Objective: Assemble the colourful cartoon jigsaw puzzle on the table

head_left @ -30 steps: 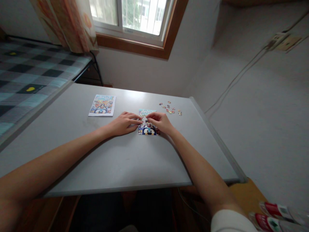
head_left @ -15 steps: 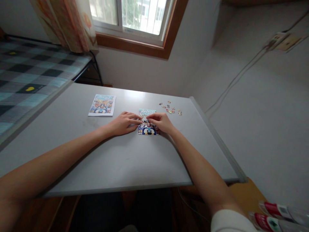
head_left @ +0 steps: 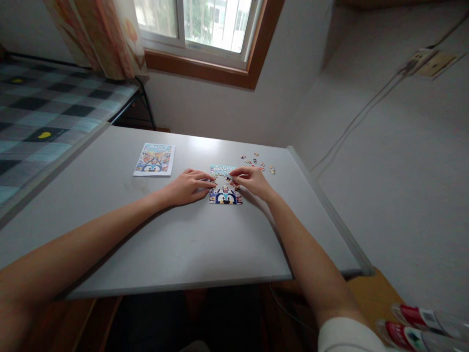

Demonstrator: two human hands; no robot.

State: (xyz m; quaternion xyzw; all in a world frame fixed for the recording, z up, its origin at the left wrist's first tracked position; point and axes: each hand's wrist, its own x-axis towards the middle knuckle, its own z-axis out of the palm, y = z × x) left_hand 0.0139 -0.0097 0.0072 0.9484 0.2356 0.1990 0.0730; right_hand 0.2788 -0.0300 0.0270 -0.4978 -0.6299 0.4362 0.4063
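Observation:
A partly assembled jigsaw puzzle [head_left: 225,197] lies flat on the table, with a gap in its middle and a blue dog face along its near edge. My left hand [head_left: 190,186] rests flat at the puzzle's left side, fingers stretched out and fingertips on its edge. Over the right part of the puzzle, my right hand [head_left: 252,180] pinches a small puzzle piece [head_left: 228,179] between thumb and fingers. Several loose pieces [head_left: 255,161] lie scattered behind and to the right of that hand.
A printed picture sheet [head_left: 154,160] lies on the white table [head_left: 164,254] at the left. Beyond the table's left edge is a bed with a checked cover [head_left: 54,107]. Plastic bottles [head_left: 414,337] stand low at the right, and a cable [head_left: 359,120] hangs along the wall.
My right hand has moved right, from the puzzle's middle to its right side, holding a piece and uncovering the gap. The left hand stays in place.

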